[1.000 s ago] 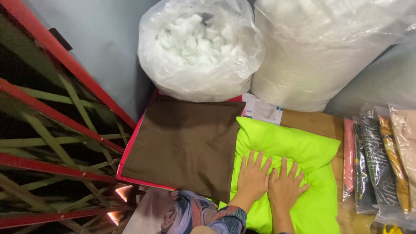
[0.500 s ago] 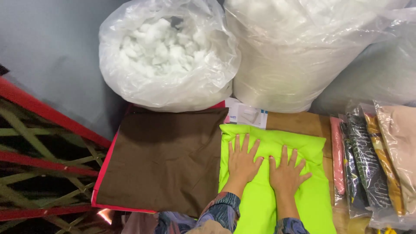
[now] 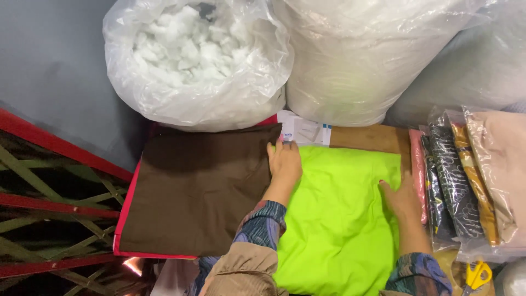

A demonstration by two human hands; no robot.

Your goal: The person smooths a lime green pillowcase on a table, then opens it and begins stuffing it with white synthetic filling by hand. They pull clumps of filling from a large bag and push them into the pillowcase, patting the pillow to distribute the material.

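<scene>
Two bulging clear plastic sacks stand at the back, one (image 3: pixel 197 60) lumpy with white fluffy stuffing, the other (image 3: pixel 372 55) smooth and pale. Below them a flat brown cloth (image 3: pixel 197 186) lies over a red sheet. Beside it, on the wooden bench (image 3: pixel 372 138), the soft lime-green cushion cover (image 3: pixel 339 214) lies slightly creased. My left hand (image 3: pixel 285 161) presses flat on its upper left corner, fingers together; my right hand (image 3: pixel 402 197) rests open along its right edge, beside wrapped patterned fabrics (image 3: pixel 460 175).

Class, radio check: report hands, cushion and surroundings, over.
Left hand flat on the top left corner of the lime-green cushion cover. Right hand at its right edge. Brown fabric alongside left, packaged fabrics right.
</scene>
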